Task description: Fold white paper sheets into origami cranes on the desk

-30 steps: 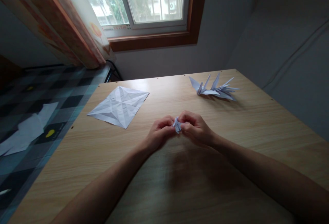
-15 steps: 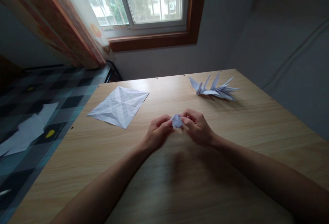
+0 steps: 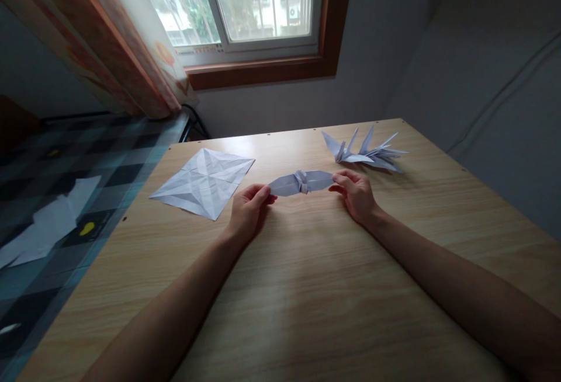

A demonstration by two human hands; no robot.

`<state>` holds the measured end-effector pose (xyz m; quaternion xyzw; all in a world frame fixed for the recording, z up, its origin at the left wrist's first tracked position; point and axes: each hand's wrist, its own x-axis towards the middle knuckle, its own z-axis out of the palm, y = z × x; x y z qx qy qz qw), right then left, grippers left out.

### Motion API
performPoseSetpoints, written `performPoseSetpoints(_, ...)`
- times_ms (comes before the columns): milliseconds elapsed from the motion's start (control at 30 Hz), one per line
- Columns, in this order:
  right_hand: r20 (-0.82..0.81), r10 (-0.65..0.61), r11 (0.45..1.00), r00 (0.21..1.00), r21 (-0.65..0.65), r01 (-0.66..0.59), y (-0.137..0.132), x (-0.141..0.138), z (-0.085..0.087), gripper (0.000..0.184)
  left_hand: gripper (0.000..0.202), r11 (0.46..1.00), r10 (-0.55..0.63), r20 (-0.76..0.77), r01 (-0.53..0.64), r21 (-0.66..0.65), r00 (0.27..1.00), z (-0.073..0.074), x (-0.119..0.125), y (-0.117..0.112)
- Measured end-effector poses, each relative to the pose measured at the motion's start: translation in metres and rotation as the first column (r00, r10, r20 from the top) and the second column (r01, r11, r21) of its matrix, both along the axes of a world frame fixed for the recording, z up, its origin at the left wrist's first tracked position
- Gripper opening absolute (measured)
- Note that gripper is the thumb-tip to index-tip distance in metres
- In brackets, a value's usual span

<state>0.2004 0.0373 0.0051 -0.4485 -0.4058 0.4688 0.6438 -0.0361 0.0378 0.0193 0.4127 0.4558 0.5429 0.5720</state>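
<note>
Fingers of the left hand (image 3: 246,209): closed in a pinch, thumb on top, gripping the left end of the folded paper (image 3: 283,186); the others are curled in underneath.
Fingers of the right hand (image 3: 357,198): thumb and forefinger pressed together on the right end of the same piece, the remaining ones loosely bent below it.
Folded paper: stretched out between the two hands as a long white strip, narrowing towards both ends, with a small bunched knot of folds at its middle; its left end sits a little lower than its right. Whether its underside touches the table (image 3: 272,306) I cannot tell.
Table: pale wood grain, with small dark dots along its edges; both forearms reach across it from the near side.
Creased sheet (image 3: 204,183): lying flat beyond the left hand and to its left, one corner towards the person, crossed by many fold lines.
Paper birds (image 3: 363,154): grouped near the far right of the table, beyond the right hand, their pointed wings sticking up; how many there are is hard to tell.
Checked cloth (image 3: 131,154): to the left of the table, with white paper scraps (image 3: 52,218) on it.
Window (image 3: 258,2): straight ahead, set in a brown frame (image 3: 263,72), a patterned curtain (image 3: 123,37) hanging at its left.
</note>
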Motion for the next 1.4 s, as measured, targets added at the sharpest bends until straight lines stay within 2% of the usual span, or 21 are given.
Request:
performPoseSetpoints(200,-0.076,0.014,0.998,0.997,-0.062,-0.018,0.0,0.001,0.0,0.021,0.034,0.999,-0.009,0.088,0.012,-0.032,0.996,0.002,-0.003,0.003)
performPoseSetpoints(500,-0.097,0.008,0.993,0.995,-0.115,-0.02,0.001,0.002,0.005,0.019,0.03,0.998,-0.031,0.102,0.036,-0.055,0.994,-0.002,-0.008,0.008)
performPoseSetpoints(733,-0.046,-0.003,0.993,0.999,-0.116,-0.002,0.003,0.004,0.002,0.021,0.027,0.998,-0.025,0.068,0.029,-0.057,0.997,-0.002,-0.009,0.009)
performPoseSetpoints(933,0.063,-0.034,0.994,0.997,-0.1,0.04,0.003,0.006,0.001,0.019,0.03,0.999,0.006,0.07,-0.003,-0.052,0.998,0.002,-0.007,0.008)
performPoseSetpoints(1067,0.151,-0.127,0.988,0.98,-0.073,0.139,0.006,0.014,-0.001,0.017,0.031,0.998,0.048,0.053,-0.047,-0.033,0.997,0.003,-0.004,0.006)
performPoseSetpoints(1167,0.176,-0.236,0.967,0.956,-0.051,0.248,0.013,0.023,-0.007,0.017,0.029,0.999,0.038,0.03,-0.038,-0.003,0.999,0.002,-0.005,0.005)
performPoseSetpoints(1300,0.141,-0.419,0.905,0.897,-0.01,0.424,0.026,0.037,-0.018,0.021,0.029,1.0,0.01,-0.005,-0.01,0.022,1.0,0.0,-0.005,0.004)
performPoseSetpoints(1400,0.108,-0.505,0.862,0.857,0.011,0.506,0.035,0.045,-0.026,0.028,0.029,0.999,0.006,-0.014,-0.005,0.037,1.0,-0.001,-0.005,0.004)
